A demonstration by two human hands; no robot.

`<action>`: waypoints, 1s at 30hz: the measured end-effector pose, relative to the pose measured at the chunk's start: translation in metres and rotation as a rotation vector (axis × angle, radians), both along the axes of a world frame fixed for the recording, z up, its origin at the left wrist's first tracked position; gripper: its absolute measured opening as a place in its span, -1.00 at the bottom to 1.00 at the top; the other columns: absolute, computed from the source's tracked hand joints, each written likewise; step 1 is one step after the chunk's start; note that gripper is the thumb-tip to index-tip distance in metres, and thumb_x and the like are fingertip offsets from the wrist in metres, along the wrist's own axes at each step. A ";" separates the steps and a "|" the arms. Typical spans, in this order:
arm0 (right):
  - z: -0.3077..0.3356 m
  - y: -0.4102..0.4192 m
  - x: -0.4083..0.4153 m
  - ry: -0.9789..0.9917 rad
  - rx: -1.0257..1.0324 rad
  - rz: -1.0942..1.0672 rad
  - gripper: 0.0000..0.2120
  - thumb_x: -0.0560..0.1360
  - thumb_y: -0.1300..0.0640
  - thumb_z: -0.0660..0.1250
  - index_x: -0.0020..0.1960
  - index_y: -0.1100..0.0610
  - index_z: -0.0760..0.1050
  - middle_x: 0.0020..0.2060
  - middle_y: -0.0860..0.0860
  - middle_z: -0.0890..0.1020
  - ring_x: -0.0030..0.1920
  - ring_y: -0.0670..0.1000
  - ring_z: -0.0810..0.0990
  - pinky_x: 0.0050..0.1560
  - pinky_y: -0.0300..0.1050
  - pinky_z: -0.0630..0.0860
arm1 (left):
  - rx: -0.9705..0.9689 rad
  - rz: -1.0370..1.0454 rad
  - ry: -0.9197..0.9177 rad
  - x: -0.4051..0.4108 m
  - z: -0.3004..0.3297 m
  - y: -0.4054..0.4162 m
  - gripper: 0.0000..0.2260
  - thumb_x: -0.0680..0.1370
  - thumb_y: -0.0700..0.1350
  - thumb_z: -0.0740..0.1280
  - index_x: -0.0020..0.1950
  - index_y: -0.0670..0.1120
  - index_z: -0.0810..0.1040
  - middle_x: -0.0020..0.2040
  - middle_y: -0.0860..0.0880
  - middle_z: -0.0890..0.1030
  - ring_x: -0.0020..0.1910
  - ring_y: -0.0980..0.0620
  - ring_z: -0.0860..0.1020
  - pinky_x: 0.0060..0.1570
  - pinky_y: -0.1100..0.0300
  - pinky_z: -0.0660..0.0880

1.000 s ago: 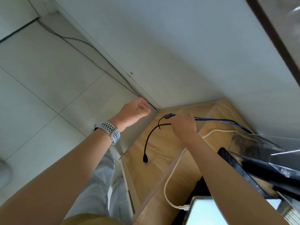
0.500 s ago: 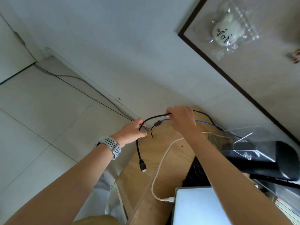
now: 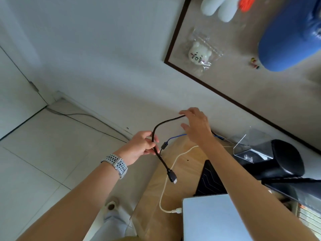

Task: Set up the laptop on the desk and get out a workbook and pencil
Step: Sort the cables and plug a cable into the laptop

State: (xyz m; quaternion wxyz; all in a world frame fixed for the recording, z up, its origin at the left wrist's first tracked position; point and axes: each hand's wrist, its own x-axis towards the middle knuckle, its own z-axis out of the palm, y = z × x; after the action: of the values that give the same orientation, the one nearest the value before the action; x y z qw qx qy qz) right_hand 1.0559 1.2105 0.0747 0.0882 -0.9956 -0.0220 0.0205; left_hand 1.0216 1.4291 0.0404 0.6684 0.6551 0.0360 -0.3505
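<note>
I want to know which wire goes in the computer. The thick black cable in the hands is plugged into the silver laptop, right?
Not quite. The head view shows the thick black cable held by the left hand and right hand, its plug dangling free. The thin white cable is plugged into the silver laptop.

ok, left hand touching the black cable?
Touching. Head view: the left hand has its fingers curled round the black cable above its dangling plug.
</note>
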 end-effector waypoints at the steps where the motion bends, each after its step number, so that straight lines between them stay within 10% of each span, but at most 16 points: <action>1: 0.004 -0.001 -0.005 0.007 0.034 -0.005 -0.67 0.50 0.14 0.33 0.26 0.03 0.47 0.24 0.07 0.46 0.19 0.11 0.46 0.30 0.02 0.32 | -0.023 0.048 0.028 0.000 0.003 -0.001 -0.81 0.56 -0.41 0.14 0.00 -0.22 0.52 -0.29 -0.15 0.64 -0.22 -0.11 0.58 -0.07 0.02 0.42; 9: 0.046 -0.010 -0.075 0.724 0.674 0.077 -0.80 0.56 0.05 0.27 -0.01 0.10 0.65 -0.05 0.01 0.71 0.02 -0.06 0.66 0.18 -0.13 0.51 | -0.208 0.336 0.201 -0.012 0.021 -0.012 -0.73 0.58 -0.36 0.11 0.11 -0.24 0.58 -0.34 -0.12 0.56 -0.29 0.00 0.47 -0.19 0.16 0.37; 22: 0.045 -0.024 -0.132 0.670 0.815 0.095 -0.84 0.50 0.25 0.33 0.05 0.24 0.60 -0.25 -0.01 0.66 -0.16 -0.11 0.62 -0.03 -0.35 0.46 | -0.105 0.412 0.151 -0.085 0.042 -0.055 -0.78 0.48 -0.12 0.40 0.07 -0.13 0.47 -0.19 -0.06 0.60 -0.15 -0.02 0.58 0.13 -0.08 0.39; 26: 0.045 -0.017 -0.144 0.708 0.673 0.152 -0.83 0.52 0.18 0.33 0.09 0.17 0.57 -0.08 0.04 0.69 -0.04 -0.14 0.58 -0.07 -0.33 0.34 | 0.333 0.416 -0.236 -0.117 0.027 -0.058 -0.47 0.39 -0.03 0.49 0.22 -0.04 0.27 0.11 -0.09 0.42 0.10 -0.03 0.41 0.12 0.04 0.37; 30: 0.040 -0.006 -0.153 0.694 0.476 0.238 -0.85 0.55 0.19 0.28 0.08 0.16 0.57 -0.01 0.05 0.68 -0.01 -0.09 0.54 -0.15 -0.33 0.30 | 0.711 0.152 -0.773 -0.142 0.014 -0.043 -0.63 0.34 0.20 0.38 0.07 0.09 0.48 0.15 0.05 0.46 0.20 -0.04 0.35 0.15 0.04 0.31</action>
State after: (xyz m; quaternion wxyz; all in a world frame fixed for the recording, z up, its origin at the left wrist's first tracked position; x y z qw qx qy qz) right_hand 0.9026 1.2049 0.1143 0.3146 -0.8722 -0.1097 0.3582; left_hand 0.8799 1.3858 0.0542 0.3929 0.9183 -0.0492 -0.0001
